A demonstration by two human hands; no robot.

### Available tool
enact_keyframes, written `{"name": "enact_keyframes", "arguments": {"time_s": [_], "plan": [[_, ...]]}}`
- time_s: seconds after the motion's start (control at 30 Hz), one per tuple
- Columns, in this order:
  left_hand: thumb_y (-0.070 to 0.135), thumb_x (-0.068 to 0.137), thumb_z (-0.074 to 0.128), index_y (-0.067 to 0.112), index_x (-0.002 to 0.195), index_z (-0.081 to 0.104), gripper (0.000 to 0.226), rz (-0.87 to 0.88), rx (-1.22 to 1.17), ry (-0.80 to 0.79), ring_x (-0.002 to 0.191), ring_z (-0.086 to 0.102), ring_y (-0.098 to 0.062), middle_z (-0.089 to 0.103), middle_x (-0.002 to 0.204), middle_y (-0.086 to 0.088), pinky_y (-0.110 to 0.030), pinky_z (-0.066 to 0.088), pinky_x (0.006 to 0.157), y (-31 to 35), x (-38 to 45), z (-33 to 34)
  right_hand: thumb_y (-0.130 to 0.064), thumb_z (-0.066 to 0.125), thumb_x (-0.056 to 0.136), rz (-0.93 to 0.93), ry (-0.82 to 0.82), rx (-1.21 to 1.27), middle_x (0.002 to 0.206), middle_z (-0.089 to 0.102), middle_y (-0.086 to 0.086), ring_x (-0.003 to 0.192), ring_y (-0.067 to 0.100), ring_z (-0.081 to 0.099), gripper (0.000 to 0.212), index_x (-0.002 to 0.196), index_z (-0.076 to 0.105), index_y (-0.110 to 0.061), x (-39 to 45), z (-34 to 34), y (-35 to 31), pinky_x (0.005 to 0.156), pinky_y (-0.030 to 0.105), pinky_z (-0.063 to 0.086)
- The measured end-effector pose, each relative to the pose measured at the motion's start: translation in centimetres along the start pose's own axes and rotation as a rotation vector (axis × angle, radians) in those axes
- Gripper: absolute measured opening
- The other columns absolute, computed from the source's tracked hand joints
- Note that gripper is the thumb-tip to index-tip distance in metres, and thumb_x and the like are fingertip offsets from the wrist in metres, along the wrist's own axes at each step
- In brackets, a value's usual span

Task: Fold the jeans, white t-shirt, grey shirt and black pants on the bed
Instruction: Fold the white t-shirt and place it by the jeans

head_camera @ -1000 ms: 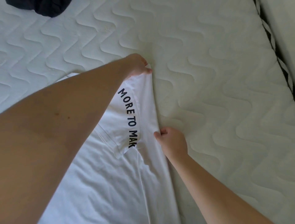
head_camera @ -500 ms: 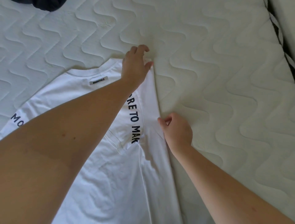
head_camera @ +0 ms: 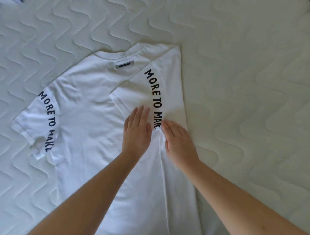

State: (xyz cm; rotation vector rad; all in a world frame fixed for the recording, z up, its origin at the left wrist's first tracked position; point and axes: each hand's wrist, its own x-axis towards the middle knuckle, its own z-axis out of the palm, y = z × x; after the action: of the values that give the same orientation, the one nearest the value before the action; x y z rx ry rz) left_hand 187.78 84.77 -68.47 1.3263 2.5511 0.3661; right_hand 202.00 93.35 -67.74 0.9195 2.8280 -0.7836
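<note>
The white t-shirt (head_camera: 87, 117) lies flat on the bed, back side up, with a grey neck label and black "MORE TO MAKE" lettering on each sleeve. Its right side and sleeve are folded inward over the body. My left hand (head_camera: 136, 132) lies flat with straight fingers on the folded sleeve. My right hand (head_camera: 178, 142) rests flat beside it on the folded edge, fingers extended. The jeans, grey shirt and black pants are out of view.
The quilted white mattress (head_camera: 243, 83) with a wavy stitch pattern surrounds the shirt on all sides. A sliver of dark fabric (head_camera: 18, 1) shows at the top left corner.
Both hands let go of the shirt's folded right edge and moved inward; they now lie flat side by side on the folded sleeve. The view shifted, showing the whole upper shirt.
</note>
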Motion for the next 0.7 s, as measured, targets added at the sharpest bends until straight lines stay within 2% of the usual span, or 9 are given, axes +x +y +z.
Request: {"name": "enact_keyframes", "arguments": {"time_s": [0.13, 0.2, 0.27, 0.33, 0.47, 0.6, 0.7], "plan": [[0.031, 0.101, 0.044, 0.017, 0.15, 0.04, 0.05, 0.144, 0.101, -0.133, 0.147, 0.03, -0.024, 0.034, 0.158, -0.007, -0.042, 0.025, 0.119, -1.8, -2.8, 0.8, -0.008, 0.04, 0.097, 0.032, -0.112, -0.123, 0.16, 0.027, 0.007, 0.148, 0.023, 0.022, 0.058, 0.153, 0.027, -0.007, -0.5, 0.6, -0.9, 0.121, 0.036, 0.017], [0.029, 0.099, 0.043, 0.016, 0.147, 0.044, 0.05, 0.198, 0.1, -0.143, 0.145, 0.034, -0.024, 0.037, 0.156, -0.007, -0.042, 0.026, 0.119, -2.6, -2.7, 0.5, -0.009, 0.036, 0.097, 0.071, -0.094, -0.164, 0.157, 0.033, 0.008, 0.146, 0.024, 0.027, 0.054, 0.152, 0.03, -0.008, -0.1, 0.6, -1.7, 0.119, 0.035, 0.018], [0.025, 0.097, 0.047, 0.014, 0.142, 0.051, 0.047, 0.201, 0.057, -0.134, 0.141, 0.04, -0.025, 0.045, 0.151, -0.007, -0.043, 0.027, 0.117, -3.3, -2.2, -0.3, -0.009, 0.04, 0.094, 0.13, -0.031, -0.178, 0.144, 0.047, 0.007, 0.136, 0.026, 0.039, 0.048, 0.142, 0.044, -0.009, 0.8, 0.2, -2.7, 0.112, 0.034, 0.025], [0.025, 0.097, 0.051, 0.013, 0.143, 0.049, 0.047, 0.15, -0.008, -0.126, 0.142, 0.039, -0.025, 0.044, 0.151, -0.007, -0.042, 0.024, 0.118, -4.4, -2.2, -1.4, -0.009, 0.045, 0.092, 0.183, 0.033, -0.146, 0.137, 0.052, 0.007, 0.131, 0.026, 0.043, 0.044, 0.135, 0.051, -0.009, 1.7, -0.1, -3.9, 0.108, 0.034, 0.027], [0.027, 0.101, 0.048, 0.015, 0.148, 0.041, 0.05, -0.022, -0.145, -0.09, 0.145, 0.032, -0.021, 0.038, 0.155, -0.005, -0.036, 0.023, 0.119, -8.8, -3.8, -4.0, -0.004, 0.05, 0.09, 0.193, 0.106, -0.048, 0.135, 0.053, 0.011, 0.13, 0.031, 0.044, 0.043, 0.133, 0.054, -0.006, 2.9, 0.3, -7.5, 0.106, 0.038, 0.031], [0.021, 0.1, 0.049, 0.015, 0.148, 0.042, 0.049, -0.253, -0.262, -0.017, 0.142, 0.034, -0.02, 0.042, 0.152, -0.004, -0.036, 0.027, 0.117, -15.2, -7.4, -6.7, -0.001, 0.045, 0.094, 0.126, 0.019, 0.102, 0.137, 0.053, 0.013, 0.129, 0.03, 0.046, 0.043, 0.136, 0.051, -0.004, 4.1, 2.1, -12.0, 0.105, 0.036, 0.034], [0.017, 0.098, 0.051, 0.015, 0.144, 0.046, 0.047, -0.425, -0.316, 0.094, 0.136, 0.04, -0.02, 0.047, 0.146, -0.003, -0.029, 0.03, 0.111, -19.5, -10.5, -8.0, -0.004, 0.041, 0.098, 0.058, -0.067, 0.211, 0.144, 0.048, 0.01, 0.135, 0.025, 0.041, 0.044, 0.142, 0.046, -0.006, 4.7, 3.7, -15.4, 0.11, 0.03, 0.029]]}}
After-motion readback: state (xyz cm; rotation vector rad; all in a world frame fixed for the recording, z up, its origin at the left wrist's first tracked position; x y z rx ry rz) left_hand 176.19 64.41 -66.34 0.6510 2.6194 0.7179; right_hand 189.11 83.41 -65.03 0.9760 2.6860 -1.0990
